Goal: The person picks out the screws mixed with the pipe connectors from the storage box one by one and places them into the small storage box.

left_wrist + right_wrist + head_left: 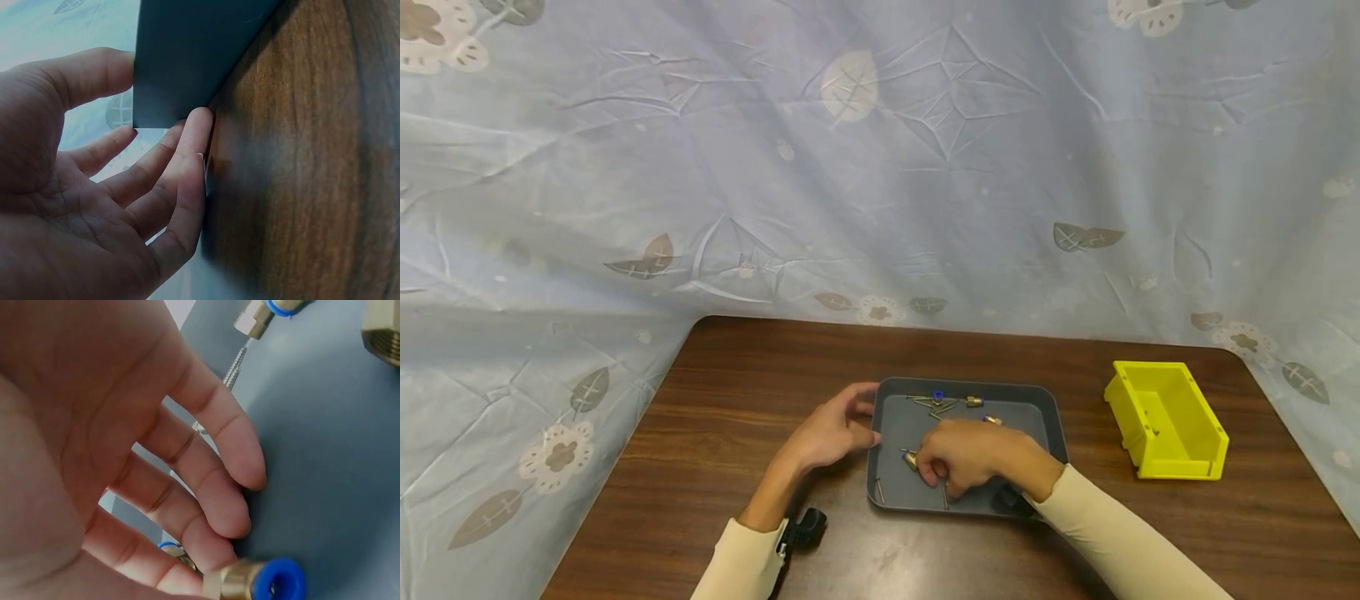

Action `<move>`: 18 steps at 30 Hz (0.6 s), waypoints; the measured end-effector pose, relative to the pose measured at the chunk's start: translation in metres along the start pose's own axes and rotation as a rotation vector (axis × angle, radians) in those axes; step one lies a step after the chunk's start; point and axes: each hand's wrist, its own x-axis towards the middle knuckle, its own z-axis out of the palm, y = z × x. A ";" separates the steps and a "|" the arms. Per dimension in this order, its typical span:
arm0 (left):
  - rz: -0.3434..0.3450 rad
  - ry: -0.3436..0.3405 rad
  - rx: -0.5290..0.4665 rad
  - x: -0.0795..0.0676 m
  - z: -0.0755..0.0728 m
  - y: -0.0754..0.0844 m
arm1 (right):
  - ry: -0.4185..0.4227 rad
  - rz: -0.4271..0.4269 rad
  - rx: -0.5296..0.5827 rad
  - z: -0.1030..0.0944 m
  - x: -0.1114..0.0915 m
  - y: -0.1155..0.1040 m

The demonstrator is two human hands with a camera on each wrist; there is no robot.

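My left hand holds the left side of a shallow grey tray. Its thumb lies at the rim, and the other fingers reach round the back corner, low by the table. Inside the tray my right hand points down with curled fingers and pinches a brass fitting with a blue collar near the index fingertip; the thumb is mostly hidden in the right wrist view. Another brass fitting lies just left of that hand. A screw shows by its thumb.
More fittings, such as one brass fitting, and several thin screws lie toward the tray's back. One screw is at the front left. A yellow bin stands on the brown table at the right. A patterned curtain hangs behind.
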 end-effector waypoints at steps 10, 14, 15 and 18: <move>0.001 0.005 0.003 0.000 0.000 0.000 | 0.014 0.015 0.001 0.000 0.001 -0.002; 0.002 0.006 0.005 0.000 0.000 0.000 | 0.019 -0.007 -0.007 0.001 0.002 0.000; 0.001 0.006 0.005 0.000 0.000 0.000 | 0.019 -0.010 -0.009 0.001 0.002 0.001; -0.003 0.004 -0.009 0.000 0.001 0.000 | 0.027 -0.022 -0.001 0.002 0.002 0.002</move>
